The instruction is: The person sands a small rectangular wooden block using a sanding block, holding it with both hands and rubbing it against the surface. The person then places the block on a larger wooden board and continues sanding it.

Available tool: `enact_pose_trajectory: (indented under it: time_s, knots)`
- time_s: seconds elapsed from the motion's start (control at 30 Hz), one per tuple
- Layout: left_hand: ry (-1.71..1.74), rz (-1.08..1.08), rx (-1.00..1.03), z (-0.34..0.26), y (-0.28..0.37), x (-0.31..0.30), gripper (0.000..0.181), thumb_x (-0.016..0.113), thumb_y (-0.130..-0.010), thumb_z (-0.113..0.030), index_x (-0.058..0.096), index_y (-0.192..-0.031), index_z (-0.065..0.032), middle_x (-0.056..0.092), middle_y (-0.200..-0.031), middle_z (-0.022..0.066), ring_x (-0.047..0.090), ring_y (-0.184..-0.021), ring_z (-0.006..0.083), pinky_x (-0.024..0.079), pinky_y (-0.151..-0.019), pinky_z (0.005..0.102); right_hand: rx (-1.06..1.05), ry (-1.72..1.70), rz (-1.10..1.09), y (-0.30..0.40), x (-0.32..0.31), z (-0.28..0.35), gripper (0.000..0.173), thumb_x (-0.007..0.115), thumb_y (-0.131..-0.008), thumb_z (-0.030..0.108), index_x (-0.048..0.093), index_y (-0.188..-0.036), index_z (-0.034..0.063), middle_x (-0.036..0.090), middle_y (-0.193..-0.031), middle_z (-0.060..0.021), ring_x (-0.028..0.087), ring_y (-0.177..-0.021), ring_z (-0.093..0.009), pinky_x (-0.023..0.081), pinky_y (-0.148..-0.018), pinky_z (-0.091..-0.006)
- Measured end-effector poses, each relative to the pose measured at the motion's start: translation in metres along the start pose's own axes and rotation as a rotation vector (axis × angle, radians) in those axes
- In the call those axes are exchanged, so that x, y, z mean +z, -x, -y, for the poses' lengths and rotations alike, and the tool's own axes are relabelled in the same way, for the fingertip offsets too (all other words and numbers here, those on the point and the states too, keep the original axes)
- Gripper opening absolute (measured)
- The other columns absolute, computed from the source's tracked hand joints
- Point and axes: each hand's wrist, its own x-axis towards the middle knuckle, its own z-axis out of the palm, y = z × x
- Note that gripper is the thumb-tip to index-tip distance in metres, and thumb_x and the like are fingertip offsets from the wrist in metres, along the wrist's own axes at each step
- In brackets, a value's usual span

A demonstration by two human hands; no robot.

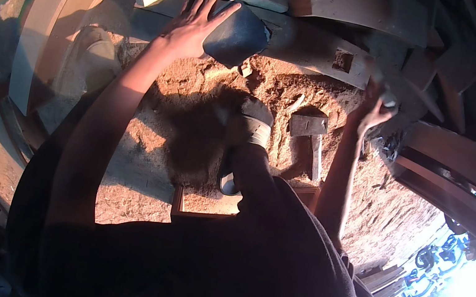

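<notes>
My left hand [190, 29] lies palm down with its fingers spread, against the left edge of a dark flat piece [238, 35]. One digit stretches along that piece's upper edge; the palm's underside is hidden. Beneath the dark piece runs a long wooden beam [302, 43] with a square hole [342, 61] cut near its right end. Off that end, my right hand [375, 114] is blurred, its fingers curled round a small pale grey object [388, 99] too smeared to name.
Sawdust and chips [210, 87] cover the ground. My sandalled foot [254, 127] stands near a mallet-like wooden tool [310, 127]. A large wooden block [347, 1] sits beyond the beam, long boards [59, 19] lean at left, and dark red-brown timber [457, 161] lies at right.
</notes>
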Motion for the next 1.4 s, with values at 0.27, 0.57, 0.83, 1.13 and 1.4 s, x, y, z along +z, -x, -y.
enact_pose_trajectory:
  time_s: [0.27, 0.57, 0.83, 1.13, 1.4]
  knots:
    - [0.106, 0.011, -0.068, 0.015, 0.016, 0.0, 0.12, 0.085, -0.056, -0.011, 0.013, -0.15, -0.0342, 0.031, -0.144, 0.024, 0.033, -0.131, 0.0468, 0.034, -0.11, 0.0509, 0.18, -0.166, -0.023, -0.032, 0.035, -0.032, 0.051, 0.068, -0.086, 0.008, 0.03, -0.119, 0.0028, 0.054, -0.113, -0.0204, 0.062, -0.095, -0.028, 0.06, -0.076, -0.0396]
    - [0.179, -0.013, -0.044, 0.045, 0.109, -0.02, 0.105, 0.085, -0.056, -0.021, 0.032, -0.147, -0.0244, 0.035, -0.14, 0.015, 0.04, -0.123, 0.0389, 0.038, -0.102, 0.0497, 0.172, 0.103, 0.101, 0.073, 0.035, -0.032, 0.056, 0.069, -0.086, 0.011, 0.035, -0.13, 0.0006, 0.048, -0.127, -0.0192, 0.046, -0.117, -0.02, 0.041, -0.098, -0.0353]
    - [0.116, -0.047, 0.072, -0.054, 0.039, -0.015, 0.095, 0.086, -0.057, -0.031, 0.042, -0.141, -0.0193, 0.019, -0.154, 0.0091, 0.027, -0.138, 0.0315, 0.021, -0.11, 0.0617, 0.164, -0.094, 0.044, 0.075, 0.032, -0.002, 0.047, 0.064, -0.087, 0.001, 0.038, -0.126, 0.0035, 0.053, -0.117, -0.0125, 0.059, -0.101, -0.02, 0.055, -0.079, -0.0285]
    - [0.121, -0.003, 0.027, -0.061, 0.003, 0.027, 0.106, 0.076, -0.061, -0.057, 0.025, -0.148, -0.0253, 0.016, -0.156, 0.0087, 0.023, -0.142, 0.0303, 0.019, -0.108, 0.0645, 0.148, 0.291, 0.815, 0.129, 0.049, 0.082, 0.054, 0.069, -0.076, 0.006, 0.044, -0.123, 0.0009, 0.059, -0.112, -0.0153, 0.065, -0.091, -0.029, 0.054, -0.075, -0.0386]
    - [-0.004, -0.027, -0.114, -0.064, 0.009, 0.023, 0.105, 0.072, -0.058, -0.066, 0.017, -0.146, -0.0491, 0.003, -0.159, 0.0097, 0.025, -0.139, 0.0401, 0.014, -0.105, 0.0716, -0.243, 0.743, 1.135, 0.129, 0.067, 0.092, 0.043, 0.062, -0.082, 0.016, 0.055, -0.124, 0.0158, 0.06, -0.114, -0.0191, 0.066, -0.08, -0.035, 0.057, -0.067, -0.0421]
